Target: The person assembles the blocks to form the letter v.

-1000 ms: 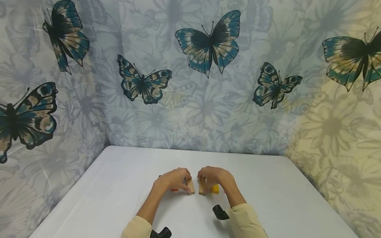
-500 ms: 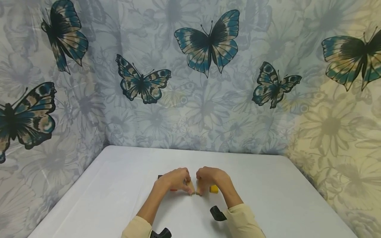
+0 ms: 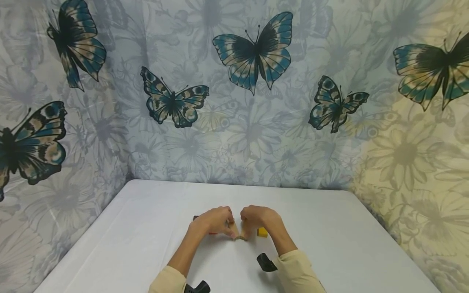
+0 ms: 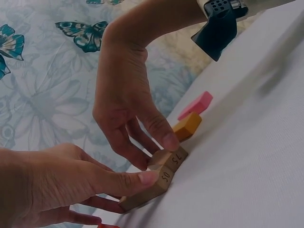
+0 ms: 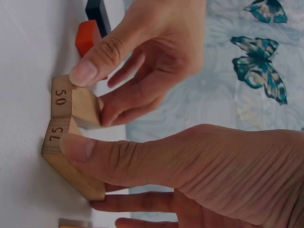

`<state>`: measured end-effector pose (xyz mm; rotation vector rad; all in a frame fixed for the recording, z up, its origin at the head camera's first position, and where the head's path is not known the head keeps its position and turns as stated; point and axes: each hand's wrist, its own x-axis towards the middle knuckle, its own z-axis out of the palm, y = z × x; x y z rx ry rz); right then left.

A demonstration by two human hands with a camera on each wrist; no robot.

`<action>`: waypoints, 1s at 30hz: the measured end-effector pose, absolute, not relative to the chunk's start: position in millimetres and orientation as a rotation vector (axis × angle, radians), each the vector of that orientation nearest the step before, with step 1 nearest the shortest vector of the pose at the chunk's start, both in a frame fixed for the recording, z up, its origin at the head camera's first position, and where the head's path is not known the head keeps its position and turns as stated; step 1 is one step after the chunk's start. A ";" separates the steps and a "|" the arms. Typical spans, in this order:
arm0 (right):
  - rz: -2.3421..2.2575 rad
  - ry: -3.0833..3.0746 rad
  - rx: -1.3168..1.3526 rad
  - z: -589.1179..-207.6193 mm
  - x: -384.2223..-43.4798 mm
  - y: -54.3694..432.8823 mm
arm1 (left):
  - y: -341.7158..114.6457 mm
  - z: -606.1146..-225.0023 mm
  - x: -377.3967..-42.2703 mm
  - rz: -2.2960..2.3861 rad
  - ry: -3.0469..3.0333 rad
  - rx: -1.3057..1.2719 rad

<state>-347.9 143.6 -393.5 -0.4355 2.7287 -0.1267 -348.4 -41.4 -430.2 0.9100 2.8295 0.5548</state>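
My left hand (image 3: pixel 217 220) pinches a wooden block marked 50 (image 5: pixel 61 97) between thumb and fingers. A second wooden block marked 75 (image 4: pixel 176 159) is held by my right hand (image 3: pixel 258 217) in the same way. Both blocks rest on the white table (image 3: pixel 154 228), their numbered ends touching at an angle. In the head view the hands cover much of them. Right of the right hand lies a yellow block (image 3: pixel 262 232); the left wrist view shows a pink block (image 4: pixel 195 105) past it. An orange block (image 5: pixel 88 38) and a dark block (image 5: pixel 98 15) lie beyond the left hand.
Patterned walls with large butterflies (image 3: pixel 253 53) stand behind and at both sides of the table. Black wrist cameras are strapped to both forearms, the right one (image 3: pixel 266 262) hanging just above the tabletop.
My right hand has moved left with its 75 block, closing the gap until the near ends of the two blocks meet. The left hand has hardly moved, its block turning slightly.
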 end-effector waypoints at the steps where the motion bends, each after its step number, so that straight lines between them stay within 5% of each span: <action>1: -0.129 2.726 -0.438 -393.8 -348.0 144.0 | -41.1 -430.6 -348.6 0.549 2.834 0.911; 30: -0.100 2.719 -0.444 -394.2 -348.3 145.8 | -42.4 -433.2 -350.5 0.528 2.829 0.920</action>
